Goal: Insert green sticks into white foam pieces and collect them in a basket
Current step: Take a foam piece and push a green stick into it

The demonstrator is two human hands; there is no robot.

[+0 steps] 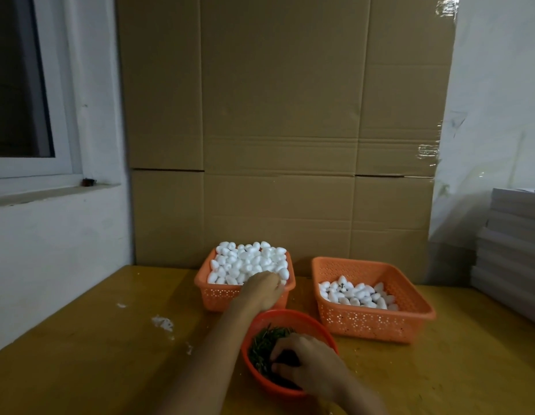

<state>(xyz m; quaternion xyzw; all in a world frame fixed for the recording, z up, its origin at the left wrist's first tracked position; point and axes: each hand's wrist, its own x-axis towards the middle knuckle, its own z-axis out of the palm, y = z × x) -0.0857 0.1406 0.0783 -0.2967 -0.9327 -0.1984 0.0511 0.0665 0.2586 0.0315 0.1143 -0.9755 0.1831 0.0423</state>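
A wooden desk [80,354] carries two orange baskets and a red bowl [290,314]. The left basket [218,298] stands toward the back, heaped to the rim with white foam pieces [248,260]. The right basket [371,324] sits just beside it, apart from it, and holds a shallower layer of foam pieces [356,295]; a small dark bit shows on one of them near the back, too small to make out. The bowl stands nearer the person, in front of the gap between the baskets, and holds a pile of green sticks [264,342].

The left hand [264,290] reaches across the front rim of the left basket, its back toward the camera and its fingers dipping into the foam pieces at the front right corner. The hand is blurred and the fingers are mostly hidden, so I cannot tell whether they pinch a piece.

The right hand [311,363] lies inside the bowl on its right side, fingers [279,348] curled with the tips down among the green sticks. Whether they pinch a stick cannot be told.

White crumbs [163,322] lie scattered on the desk left of the bowl. A large sheet of cardboard [275,115] stands against the wall behind the baskets, a window [17,85] is at the left, and a stack of white boards [511,250] rises at the right edge
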